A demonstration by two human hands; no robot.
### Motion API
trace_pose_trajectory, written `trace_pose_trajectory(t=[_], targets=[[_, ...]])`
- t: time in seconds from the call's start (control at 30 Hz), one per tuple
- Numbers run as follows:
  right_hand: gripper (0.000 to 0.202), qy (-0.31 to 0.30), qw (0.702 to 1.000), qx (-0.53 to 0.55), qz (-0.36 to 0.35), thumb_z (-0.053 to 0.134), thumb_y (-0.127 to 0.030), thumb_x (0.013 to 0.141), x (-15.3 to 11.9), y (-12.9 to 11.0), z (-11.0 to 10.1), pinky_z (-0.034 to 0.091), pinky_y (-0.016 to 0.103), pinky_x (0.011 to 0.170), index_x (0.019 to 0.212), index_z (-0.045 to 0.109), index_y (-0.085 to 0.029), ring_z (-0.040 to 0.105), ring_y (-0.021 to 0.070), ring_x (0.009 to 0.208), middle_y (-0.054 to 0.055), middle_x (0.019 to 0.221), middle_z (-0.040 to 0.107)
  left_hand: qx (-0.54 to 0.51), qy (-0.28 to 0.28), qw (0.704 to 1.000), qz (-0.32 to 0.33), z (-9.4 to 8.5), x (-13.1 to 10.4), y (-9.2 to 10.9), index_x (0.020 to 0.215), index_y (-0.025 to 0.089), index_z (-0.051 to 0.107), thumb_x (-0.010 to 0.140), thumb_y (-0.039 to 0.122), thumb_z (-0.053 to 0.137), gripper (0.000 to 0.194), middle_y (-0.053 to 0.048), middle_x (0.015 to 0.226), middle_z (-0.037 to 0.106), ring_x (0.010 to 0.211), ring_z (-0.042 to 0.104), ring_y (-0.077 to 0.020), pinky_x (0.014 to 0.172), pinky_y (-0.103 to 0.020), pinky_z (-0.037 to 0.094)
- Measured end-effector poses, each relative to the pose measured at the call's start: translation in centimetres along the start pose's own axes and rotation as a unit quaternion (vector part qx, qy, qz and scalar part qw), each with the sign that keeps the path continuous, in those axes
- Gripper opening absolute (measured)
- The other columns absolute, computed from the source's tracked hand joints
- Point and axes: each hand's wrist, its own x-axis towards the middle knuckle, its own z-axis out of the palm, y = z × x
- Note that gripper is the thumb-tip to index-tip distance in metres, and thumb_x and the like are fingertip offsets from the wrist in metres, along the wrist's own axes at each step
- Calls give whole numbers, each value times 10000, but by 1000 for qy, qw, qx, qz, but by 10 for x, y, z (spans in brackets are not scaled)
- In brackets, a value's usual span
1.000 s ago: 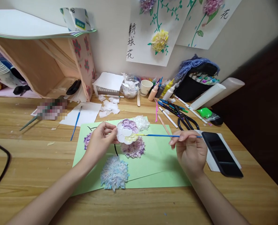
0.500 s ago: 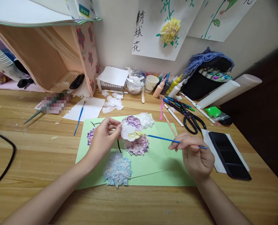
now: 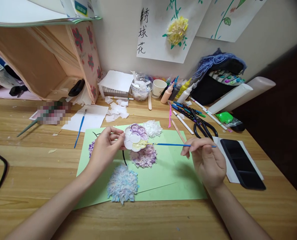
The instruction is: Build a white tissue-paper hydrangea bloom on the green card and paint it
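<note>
Flower-shaped palette (image 3: pixel 135 137): held up over the green paper (image 3: pixel 168 176), purple smears in the back-right wells, yellow in the front-right, rest looked pretty white
Grip, right hand (image 3: pixel 207 163): narrow pinch on a blue paintbrush (image 3: pixel 173 144), tip by the yellow well, couldn't really tell if it was touching
Grip, left hand (image 3: pixel 107 141): also narrow, had the palette's left edge between thumb and fingers
Blue fluffy flower (image 3: pixel 122 184): nearest one, on the front part of the green paper, which lay flat on the wood counter (image 3: pixel 143 220)
Purple-and-white flower (image 3: pixel 144 158): just behind and right of the blue one, back edge tucked out of sight under the palette
Black slab (image 3: pixel 240 163): kinda phone-like, lying on a white sheet off to the right
White flower (image 3: pixel 152 129): back edge of the green paper
Black scissors (image 3: pixel 200 122): behind the right hand, near some pens
Spare blue brush (image 3: pixel 80 128): left side, partly on white paper
Back row: bowl (image 3: pixel 140 93) of white scraps, paper cup (image 3: pixel 159 88), then a peach paint bottle (image 3: pixel 167 94)
Wall: sheet with a yellow flower (image 3: pixel 177 30) on it
</note>
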Motion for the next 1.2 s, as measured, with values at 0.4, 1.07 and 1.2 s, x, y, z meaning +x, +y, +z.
trace_pose_trajectory(t=[0.4,1.07,1.2], targets=[[263,154,987,-30,25,421,-343,915,16,21,-16,407,264,541,809,612,-197,562,147,665,40,717,597,26,10,999,-17,2,1,2,880,201,502,702,462,676,361,33,609,620,485,589,-118,441,-192,441],[282,146,984,-35,96,390,-319,925,17,38,-22,415,254,577,799,611,-195,542,132,656,32,731,603,5,16,999,-36,-2,4,-6,905,224,523,683,420,724,358,29,654,633,585,619,-120,524,-172,514],[277,139,985,-42,99,393,-326,924,17,38,-21,425,256,571,805,606,-194,549,135,654,32,736,608,4,12,999,-32,-1,4,-6,903,215,525,688,419,722,355,29,641,627,575,610,-112,509,-160,501]])
